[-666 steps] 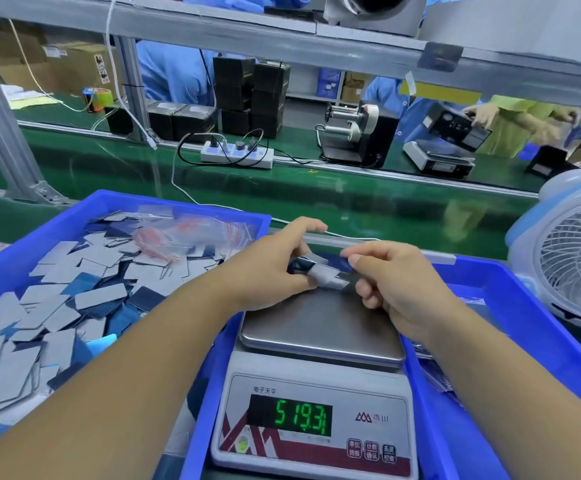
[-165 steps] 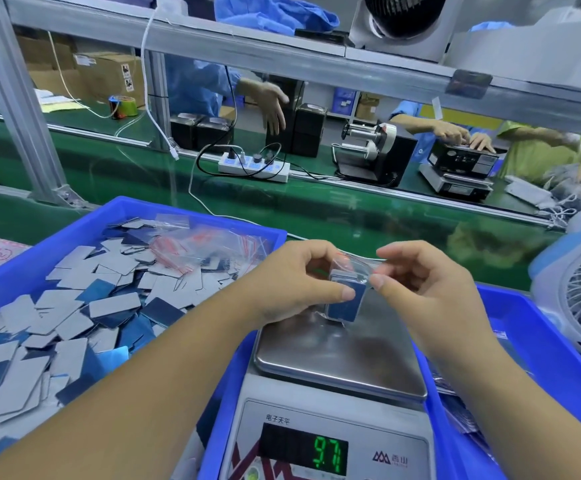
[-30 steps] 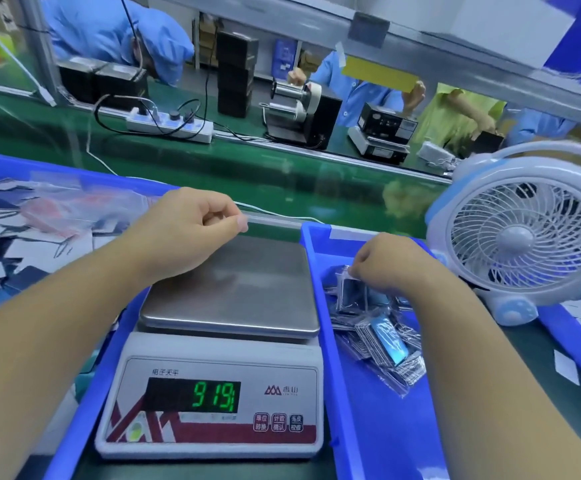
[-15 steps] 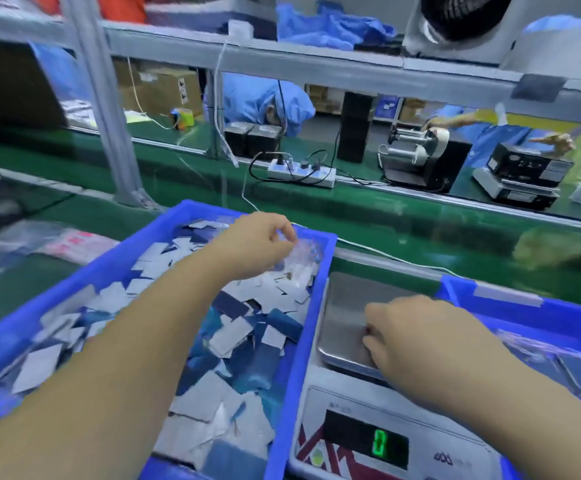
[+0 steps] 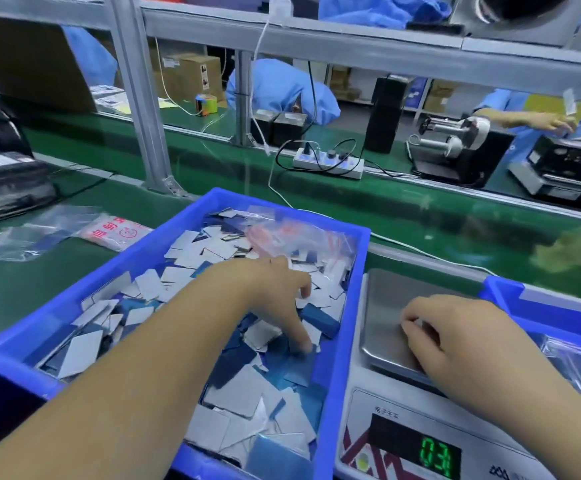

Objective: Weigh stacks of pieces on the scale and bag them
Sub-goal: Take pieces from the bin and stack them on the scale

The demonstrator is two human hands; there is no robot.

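Head view, left hand (image 5: 275, 292) spread over flat rectangular pieces (image 5: 233, 393), right hand (image 5: 462, 344) loosely curled on steel scale (image 5: 382, 327).

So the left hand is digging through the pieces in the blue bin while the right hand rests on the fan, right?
Not quite. In the head view the right hand rests on the scale, not a fan. The left hand is indeed among the pieces in the blue bin.

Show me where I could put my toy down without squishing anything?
The bare green belt between the power strip and the left bin. The scale's plate, left of the right hand. Loose pieces crowd the bin.
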